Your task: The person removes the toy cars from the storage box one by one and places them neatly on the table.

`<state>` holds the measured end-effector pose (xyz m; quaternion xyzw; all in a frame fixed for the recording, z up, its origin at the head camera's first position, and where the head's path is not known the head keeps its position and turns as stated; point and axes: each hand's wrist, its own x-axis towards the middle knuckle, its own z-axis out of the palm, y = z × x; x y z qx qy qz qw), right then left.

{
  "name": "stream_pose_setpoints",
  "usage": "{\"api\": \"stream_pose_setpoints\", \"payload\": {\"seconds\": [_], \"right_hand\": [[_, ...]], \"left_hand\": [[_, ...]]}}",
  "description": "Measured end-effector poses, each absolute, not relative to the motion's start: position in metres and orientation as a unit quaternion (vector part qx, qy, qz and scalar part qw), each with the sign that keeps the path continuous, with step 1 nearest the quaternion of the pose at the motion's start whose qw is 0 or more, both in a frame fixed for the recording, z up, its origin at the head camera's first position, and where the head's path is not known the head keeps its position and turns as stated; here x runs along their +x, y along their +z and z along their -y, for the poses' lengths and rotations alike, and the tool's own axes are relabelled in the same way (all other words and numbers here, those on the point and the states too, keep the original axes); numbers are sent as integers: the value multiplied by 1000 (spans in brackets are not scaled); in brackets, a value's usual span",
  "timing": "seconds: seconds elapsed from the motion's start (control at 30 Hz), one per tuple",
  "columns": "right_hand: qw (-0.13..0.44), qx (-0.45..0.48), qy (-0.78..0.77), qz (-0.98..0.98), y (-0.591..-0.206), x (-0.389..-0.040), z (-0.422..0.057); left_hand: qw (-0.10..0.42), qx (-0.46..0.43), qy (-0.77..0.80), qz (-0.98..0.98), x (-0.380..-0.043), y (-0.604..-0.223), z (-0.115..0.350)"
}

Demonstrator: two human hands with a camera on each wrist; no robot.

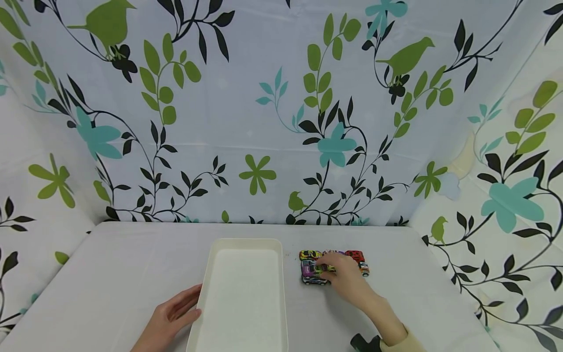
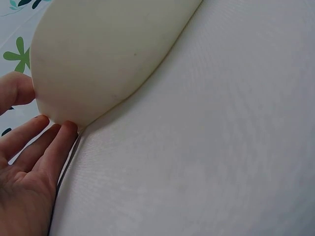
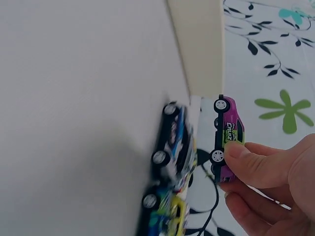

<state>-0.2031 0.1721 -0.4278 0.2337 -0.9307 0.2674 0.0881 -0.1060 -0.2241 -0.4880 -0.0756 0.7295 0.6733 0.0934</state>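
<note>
My right hand (image 1: pixel 349 278) pinches a purple toy car (image 3: pixel 229 130) between thumb and fingers, lifted off the table in the right wrist view. Beside and below it stand other toy cars, among them a dark blue and white one (image 3: pixel 172 142) and a blue and yellow one (image 3: pixel 165 214). Partly behind the hand in the head view are a yellow car (image 1: pixel 310 254) and a red car (image 1: pixel 354 255). Against the left outer side of a cream tray (image 1: pixel 284 293) rests my left hand (image 1: pixel 169 315), thumb and fingertips touching its wall, fingers fairly straight.
The tray lies on a white-covered table (image 1: pixel 119 274), left of the cars. Behind the table hangs a leaf-and-bird patterned cloth (image 1: pixel 220 122), which continues along both sides. A black strap-like piece (image 1: pixel 366 343) is at my right wrist.
</note>
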Motion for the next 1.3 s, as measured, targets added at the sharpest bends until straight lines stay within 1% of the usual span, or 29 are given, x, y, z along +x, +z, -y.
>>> {"api": "stream_pose_setpoints", "payload": {"seconds": [0.2,0.57,0.73,1.03,1.3], "right_hand": [[89,188,271,940,-436,-201,-197],[158,164,252,941,-450,-196,-257],[174,155,240,942,-455,-194,-277],[133,134,242,952,-461,-197,-291],[138,147,238,950,-468,-199,-293]], "left_hand": [[94,-82,676,-727,-104,-487,225],[90,-77,677,-727,-105,-488,224],[86,-69,670,-734,-106,-487,225],[81,-65,667,-738,-106,-487,227],[82,-47,672,-734,-104,-488,227]]}}
